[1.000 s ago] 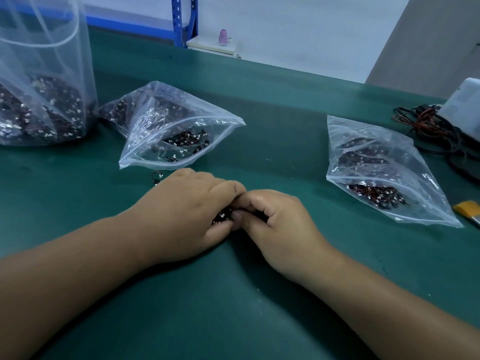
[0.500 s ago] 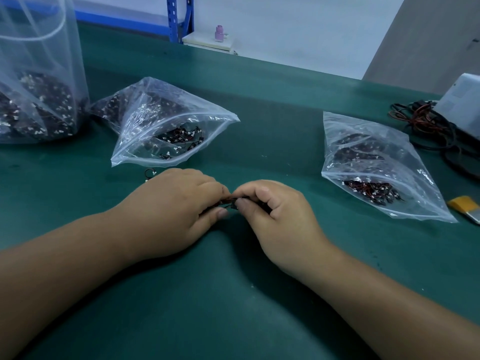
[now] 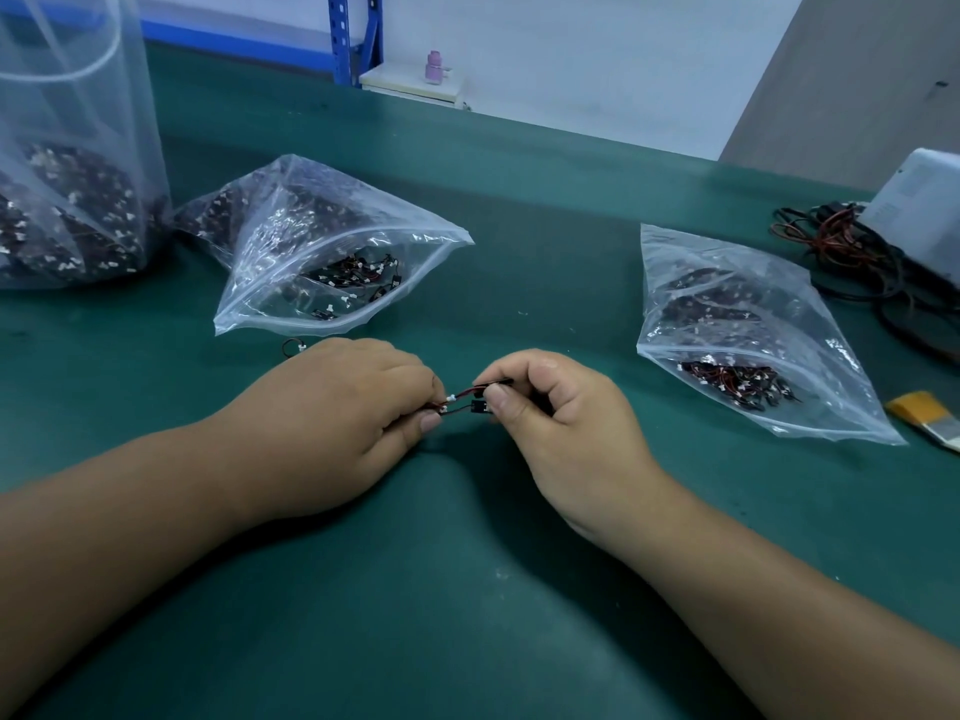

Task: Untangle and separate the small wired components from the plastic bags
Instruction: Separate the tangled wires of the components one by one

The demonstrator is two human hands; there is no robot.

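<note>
— Held how?
— Pinched at both ends over the green table mat (image 3: 467, 589): small red-and-black wired component (image 3: 462, 400) stretched between left hand (image 3: 332, 423) and right hand (image 3: 561, 423), fingertips curled tight.
— And the bags?
— Clear plastic zip bag (image 3: 322, 252) just beyond the left grip; second clear plastic bag (image 3: 737, 324) well right of the right grip.

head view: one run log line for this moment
phase: untangling | left hand: pinches wired components | right hand: pinches their other end | wires: stretched between hands | open bag: beyond left hand
</note>
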